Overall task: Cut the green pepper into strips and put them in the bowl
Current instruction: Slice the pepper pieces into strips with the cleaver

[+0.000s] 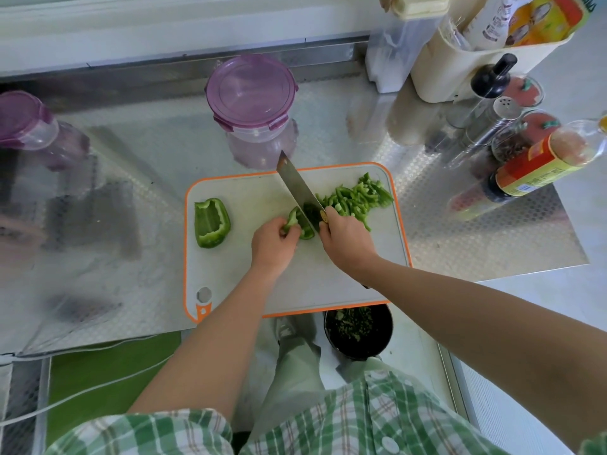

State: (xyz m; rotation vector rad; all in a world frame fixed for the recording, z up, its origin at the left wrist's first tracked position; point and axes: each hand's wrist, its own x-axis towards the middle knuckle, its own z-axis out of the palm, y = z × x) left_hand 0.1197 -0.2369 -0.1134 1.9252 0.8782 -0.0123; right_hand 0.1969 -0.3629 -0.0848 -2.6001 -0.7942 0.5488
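On a white cutting board (249, 284) with an orange rim, my left hand (272, 246) grips a piece of green pepper (300, 221) with curled fingers. My right hand (345, 243) holds the handle of a cleaver (299, 188), whose blade rests against the right side of that piece. Several cut pepper strips (356, 197) lie in a heap to the right of the blade. A larger uncut pepper piece (211, 223) sits on the board's left part. No bowl can be told apart on the counter.
A clear container with a purple lid (251, 93) stands just behind the board, another (23, 119) at far left. Bottles and spice jars (512, 152) crowd the right. A black bin (358, 331) with scraps stands on the floor below the board's front edge.
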